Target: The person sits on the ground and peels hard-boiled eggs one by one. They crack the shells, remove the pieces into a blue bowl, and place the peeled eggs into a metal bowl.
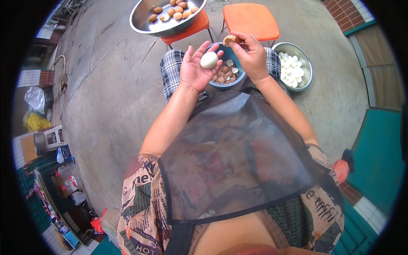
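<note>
On the upturned palm of my left hand (pixel 198 71) rests a peeled white egg (pixel 209 60), its fingers spread and slightly curled around it. My right hand (pixel 250 54) pinches a piece of brown eggshell (pixel 229 40) between thumb and fingers, with the hollow inner side partly showing. Below both hands, between the knees, stands a blue plastic basin (pixel 243 77) holding broken brown eggshells (pixel 224 75). To the right, a metal bowl (pixel 309 79) on the floor contains many peeled white eggs (pixel 291 68).
Ahead, a large steel basin (pixel 140 27) with several brown eggs (pixel 178 16) sits on an orange stool (pixel 188 32). A second orange stool (pixel 251 20) stands right of it. A translucent dark apron (pixel 236 153) covers my front. Plastic bottles (pixel 68 180) and bags line the left side.
</note>
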`<move>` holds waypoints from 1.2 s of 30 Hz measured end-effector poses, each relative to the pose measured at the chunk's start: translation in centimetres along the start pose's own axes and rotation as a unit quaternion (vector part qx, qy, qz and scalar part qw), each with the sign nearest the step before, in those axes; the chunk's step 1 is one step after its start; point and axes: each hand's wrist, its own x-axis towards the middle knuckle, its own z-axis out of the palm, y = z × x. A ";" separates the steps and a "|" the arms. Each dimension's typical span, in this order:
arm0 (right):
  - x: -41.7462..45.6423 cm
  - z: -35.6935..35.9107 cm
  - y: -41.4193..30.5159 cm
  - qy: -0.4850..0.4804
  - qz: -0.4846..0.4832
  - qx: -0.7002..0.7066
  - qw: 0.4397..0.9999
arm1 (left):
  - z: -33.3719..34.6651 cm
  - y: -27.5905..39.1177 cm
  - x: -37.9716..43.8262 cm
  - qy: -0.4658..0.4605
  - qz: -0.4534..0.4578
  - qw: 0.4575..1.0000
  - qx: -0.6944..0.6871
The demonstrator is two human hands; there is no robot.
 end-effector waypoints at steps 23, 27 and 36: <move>-0.7 -1.4 8.0 -0.046 0.210 0.077 0.974 | 0.2 -0.4 0.9 0.029 0.041 0.992 0.112; -0.9 0.0 5.0 -0.044 0.326 0.167 0.929 | 1.8 -1.6 1.3 0.054 0.096 0.967 0.228; 1.1 -5.6 1.7 0.047 0.371 0.519 0.768 | 9.1 -4.7 4.1 -0.129 0.222 0.880 0.400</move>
